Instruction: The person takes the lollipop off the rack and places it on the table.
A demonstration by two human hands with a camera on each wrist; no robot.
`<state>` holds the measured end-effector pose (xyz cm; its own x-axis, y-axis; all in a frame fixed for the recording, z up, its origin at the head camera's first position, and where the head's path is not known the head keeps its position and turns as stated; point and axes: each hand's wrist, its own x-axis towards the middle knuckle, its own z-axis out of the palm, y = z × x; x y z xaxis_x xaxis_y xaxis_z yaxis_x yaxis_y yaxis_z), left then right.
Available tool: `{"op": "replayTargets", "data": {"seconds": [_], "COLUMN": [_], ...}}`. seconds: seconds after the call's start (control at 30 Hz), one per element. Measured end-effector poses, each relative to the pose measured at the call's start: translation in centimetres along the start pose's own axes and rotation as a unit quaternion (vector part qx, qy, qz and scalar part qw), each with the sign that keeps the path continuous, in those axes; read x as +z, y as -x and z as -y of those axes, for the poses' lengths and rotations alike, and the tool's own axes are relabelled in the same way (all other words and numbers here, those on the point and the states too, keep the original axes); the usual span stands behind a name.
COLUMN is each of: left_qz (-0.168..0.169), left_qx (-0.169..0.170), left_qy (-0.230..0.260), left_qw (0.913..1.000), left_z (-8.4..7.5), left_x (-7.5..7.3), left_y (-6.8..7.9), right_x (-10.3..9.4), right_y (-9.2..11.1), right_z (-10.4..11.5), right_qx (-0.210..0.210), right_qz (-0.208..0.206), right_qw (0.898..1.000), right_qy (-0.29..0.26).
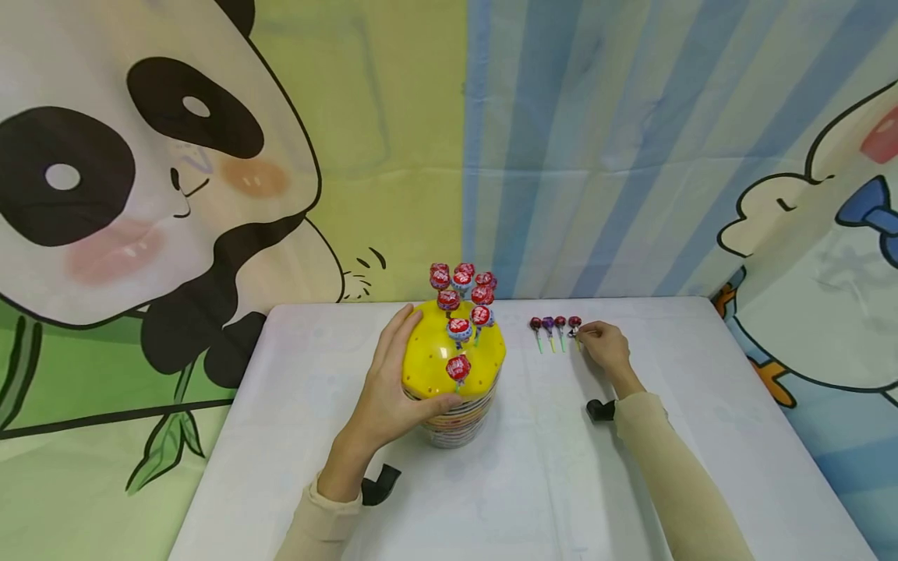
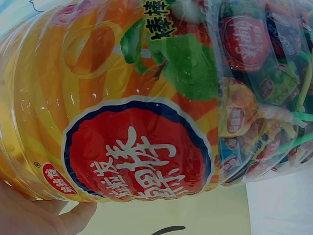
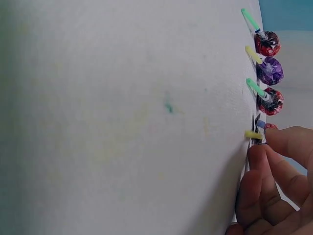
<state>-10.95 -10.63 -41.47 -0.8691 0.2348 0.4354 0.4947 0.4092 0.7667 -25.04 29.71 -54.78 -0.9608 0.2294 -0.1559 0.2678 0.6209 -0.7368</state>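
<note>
My left hand [image 1: 382, 401] holds a clear ribbed jar [image 1: 452, 432] by its yellow lid [image 1: 424, 362], fingers round the left side and thumb at the front. Several red-wrapped lollipops [image 1: 459, 368] stand upright in holes in the lid. The left wrist view shows the jar's orange label [image 2: 142, 152] and wrapped lollipops [image 2: 239, 112] inside it. To the right of the jar, my right hand [image 1: 607, 348] pinches the rightmost lollipop [image 1: 574, 321] of a short row, near its yellow stick [image 3: 253, 134]. Fingertips partly hide that lollipop in the right wrist view.
Left of the pinched one lie a dark red lollipop [image 1: 536, 323], a purple lollipop [image 1: 549, 322] and another red lollipop [image 1: 560, 321] on the white table [image 1: 533, 483]. Behind the table hangs a printed cloth [image 1: 393, 156]. Black straps [image 1: 380, 485] show at both wrists.
</note>
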Motion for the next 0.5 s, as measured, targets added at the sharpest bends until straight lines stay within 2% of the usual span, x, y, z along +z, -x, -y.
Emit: {"op": "replayTargets", "data": {"seconds": [0.3,0.5], "left_qz": [-0.002,0.000], "left_qx": [0.000,0.000], "left_qy": [0.003,0.004], "left_qw": [1.0000,1.0000], "left_z": [-0.10,-0.09], "left_x": [-0.02,-0.07], "left_y": [0.01,0.01], "right_x": [0.25,0.21], "right_y": [-0.19,0.68], "right_z": [-0.04,0.80], "right_qx": [-0.016,-0.037], "right_qz": [-0.004,-0.022], "right_qw": [1.000,0.999], "right_qy": [0.016,-0.017]}}
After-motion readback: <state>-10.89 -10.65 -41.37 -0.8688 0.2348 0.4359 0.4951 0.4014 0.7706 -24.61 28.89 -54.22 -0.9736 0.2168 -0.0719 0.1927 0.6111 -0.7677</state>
